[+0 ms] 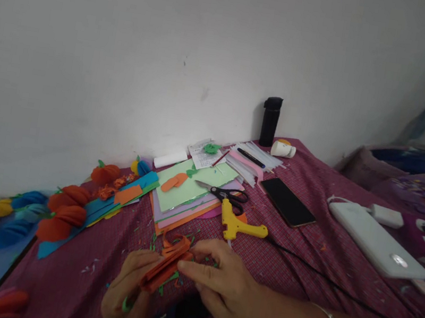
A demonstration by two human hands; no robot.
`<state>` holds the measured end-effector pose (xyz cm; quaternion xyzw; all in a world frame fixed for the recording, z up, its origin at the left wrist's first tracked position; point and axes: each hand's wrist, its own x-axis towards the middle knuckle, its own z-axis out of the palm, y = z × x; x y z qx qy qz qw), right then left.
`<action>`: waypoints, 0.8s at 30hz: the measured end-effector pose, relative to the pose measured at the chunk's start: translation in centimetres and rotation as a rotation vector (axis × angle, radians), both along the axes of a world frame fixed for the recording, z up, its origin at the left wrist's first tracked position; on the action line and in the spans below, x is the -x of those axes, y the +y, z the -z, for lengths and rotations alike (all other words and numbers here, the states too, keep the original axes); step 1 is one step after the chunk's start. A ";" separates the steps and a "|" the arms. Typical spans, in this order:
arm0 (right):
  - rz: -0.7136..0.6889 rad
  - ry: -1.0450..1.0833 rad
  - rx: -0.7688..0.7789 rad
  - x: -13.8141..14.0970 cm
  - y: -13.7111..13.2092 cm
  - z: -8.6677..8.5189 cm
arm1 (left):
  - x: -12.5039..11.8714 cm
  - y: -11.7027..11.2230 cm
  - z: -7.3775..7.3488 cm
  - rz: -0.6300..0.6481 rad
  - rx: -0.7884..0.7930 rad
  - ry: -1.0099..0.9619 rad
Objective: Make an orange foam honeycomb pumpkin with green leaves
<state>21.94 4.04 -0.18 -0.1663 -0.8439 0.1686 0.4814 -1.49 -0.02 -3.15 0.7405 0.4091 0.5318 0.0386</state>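
Observation:
A folded bundle of orange paper [163,272] is held between both hands near the table's front edge. My left hand [131,286] grips its left side, with a small green piece [127,304] showing by the fingers. The fingers of my right hand [227,282] pinch the bundle's right side. Just beyond the hands lie a yellow glue gun [240,225] with a black cord and black-handled scissors [227,193]. The scissors rest on a stack of coloured paper sheets [172,195], where orange cut-outs [174,182] also lie.
Several paper pumpkins [66,216] line the left side, near blue paper strips [101,211]. Glue sticks [263,156], a pen [251,157], a phone [287,201] and a black bottle [270,122] stand or lie farther back. A white power bank [377,240] sits at right.

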 end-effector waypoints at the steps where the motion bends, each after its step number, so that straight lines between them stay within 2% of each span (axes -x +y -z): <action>1: 0.002 -0.009 -0.005 0.0 0.0 0.0 | 0.1 0.0 0.0 0.007 -0.008 0.001; 5: -0.005 -0.025 -0.020 -0.1 0.0 0.2 | 0.1 0.2 -0.4 0.030 -0.038 -0.003; 9: -0.033 -0.065 -0.003 -0.1 -0.1 0.3 | -0.4 0.0 -0.8 0.010 0.003 -0.073; 14: -0.011 -0.126 -0.006 -0.1 -0.3 0.4 | -1.6 -0.6 -1.2 -0.086 0.228 -0.194; 17: 0.008 -0.150 -0.033 -0.2 -0.4 0.5 | -2.1 -0.6 -1.3 -0.137 0.314 -0.199; 24: 0.029 -0.162 -0.053 -0.2 -0.4 0.4 | -2.1 0.1 -0.7 -0.043 0.269 -0.254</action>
